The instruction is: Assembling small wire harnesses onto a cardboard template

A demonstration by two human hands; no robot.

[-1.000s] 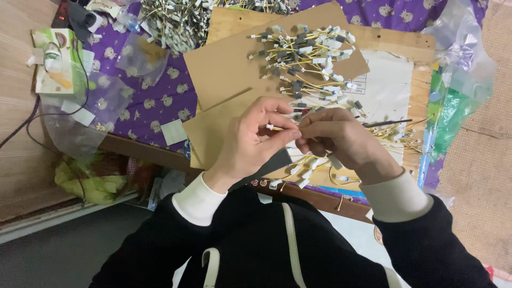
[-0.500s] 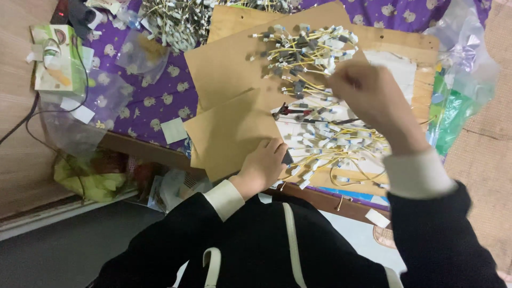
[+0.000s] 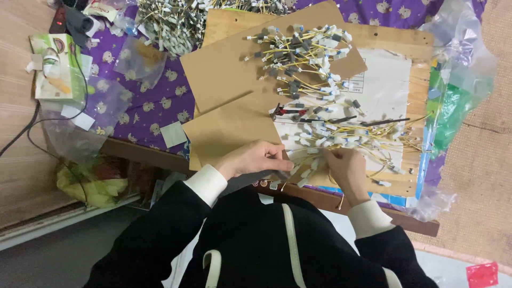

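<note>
A loose pile of yellow wires with white connectors [image 3: 341, 133] lies on a wooden board [image 3: 413, 69] in front of me. My right hand [image 3: 348, 169] is dug into the pile's near edge, fingers closed on a yellow wire that loops below it. My left hand [image 3: 255, 159] rests at the front edge of a brown cardboard sheet [image 3: 229, 80], its curled fingertips touching white connectors at the pile's left end. Whether it grips one is hidden. A second bundle of wires with grey and white ends [image 3: 304, 53] lies farther back.
A black and red hand tool [image 3: 284, 112] lies between the two piles. Another wire heap [image 3: 170, 21] sits at the back left on a purple cloth [image 3: 154, 106]. A green box [image 3: 53, 66], a black cable [image 3: 32, 128] and clear plastic bags [image 3: 453, 53] flank the work area.
My right hand has come back from the far bundle to the near pile. The left hand has slid right to the pile's edge. The piece held a second ago is gone from my hands.
</note>
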